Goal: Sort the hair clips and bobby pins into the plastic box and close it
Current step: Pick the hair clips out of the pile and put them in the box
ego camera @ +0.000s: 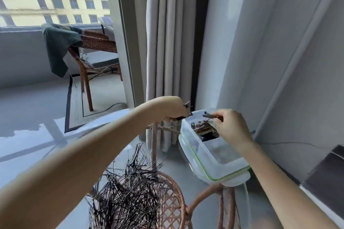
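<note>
A clear plastic box (197,156) with a green seal stands open on the glass table at right. Its far compartment holds brown and dark hair clips (203,129); the near compartment looks nearly bare. My right hand (229,126) is above the far compartment, fingers pinched on a dark hair clip (209,116). My left hand (170,107) hovers just left of the box's far corner, shut on several dark clips (184,116). A large heap of black bobby pins (128,188) lies on the table in front of me.
The glass tabletop (46,141) rests on a rattan frame (173,201). A wall and grey curtain (167,52) stand right behind the box. A rattan chair (96,55) with a green cloth sits beyond the glass door at left.
</note>
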Tool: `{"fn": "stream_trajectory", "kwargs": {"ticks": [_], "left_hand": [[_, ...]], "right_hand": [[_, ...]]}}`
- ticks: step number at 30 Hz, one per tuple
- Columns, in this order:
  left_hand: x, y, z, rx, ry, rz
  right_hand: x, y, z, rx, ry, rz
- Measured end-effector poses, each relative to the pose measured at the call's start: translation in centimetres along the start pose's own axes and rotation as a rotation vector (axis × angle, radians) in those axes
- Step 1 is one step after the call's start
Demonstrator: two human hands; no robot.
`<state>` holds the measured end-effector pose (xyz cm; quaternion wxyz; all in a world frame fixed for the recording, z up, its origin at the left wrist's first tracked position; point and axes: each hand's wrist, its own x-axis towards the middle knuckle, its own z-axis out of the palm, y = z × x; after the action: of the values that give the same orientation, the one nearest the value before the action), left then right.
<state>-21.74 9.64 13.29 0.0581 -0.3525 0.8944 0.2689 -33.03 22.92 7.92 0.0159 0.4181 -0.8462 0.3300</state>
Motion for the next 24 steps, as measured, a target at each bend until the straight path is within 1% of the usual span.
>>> {"fn": "stream_trajectory", "kwargs": {"ticks": [2,4,5,6,8,11,13,14,16,18,19,21,24], "left_hand": [[1.7,2.6,1.3,-0.060,-0.065,0.014],[3.0,4.1,2.5,0.044,-0.090,0.051],[3.6,4.5,3.0,0.117,-0.074,0.071],[3.9,4.7,3.3,0.193,-0.049,0.101],[4.2,4.5,3.2,0.249,0.008,0.150],[3.7,2.3,1.8,0.197,0.120,0.183],[2.1,-0.4,0.7,0.175,0.147,0.166],[1.2,-2.0,0.3,0.171,0.151,0.148],[-1.1,-5.5,0.0,0.167,0.167,0.112],[-3.4,-9.1,0.1,0.144,0.192,0.068],[-4.6,-10.9,0.3,0.127,0.210,0.036],[-6.7,-14.4,1.2,0.088,0.266,-0.017],[-9.3,-19.1,3.7,0.006,0.348,-0.095]], "right_hand": [[1.8,0.8,0.3,-0.009,-0.098,0.043],[2.8,1.2,0.7,0.024,-0.163,0.049],[3.0,1.3,0.8,0.016,-0.164,0.042],[3.0,1.3,0.7,-0.008,-0.146,0.037],[2.6,1.1,0.4,-0.059,-0.052,0.018],[1.2,-0.3,0.1,-0.082,0.108,-0.076],[-0.6,-2.2,0.5,0.014,0.126,-0.205],[-1.5,-3.3,1.1,0.066,0.073,-0.294],[-3.3,-5.5,3.2,0.103,-0.149,-0.488],[-4.6,-7.2,6.4,0.041,-0.364,-0.628],[-5.0,-7.9,8.2,-0.006,-0.423,-0.667],[-5.1,-8.8,11.3,-0.113,-0.458,-0.717],[-4.2,-9.5,13.6,-0.269,-0.431,-0.766]]}}
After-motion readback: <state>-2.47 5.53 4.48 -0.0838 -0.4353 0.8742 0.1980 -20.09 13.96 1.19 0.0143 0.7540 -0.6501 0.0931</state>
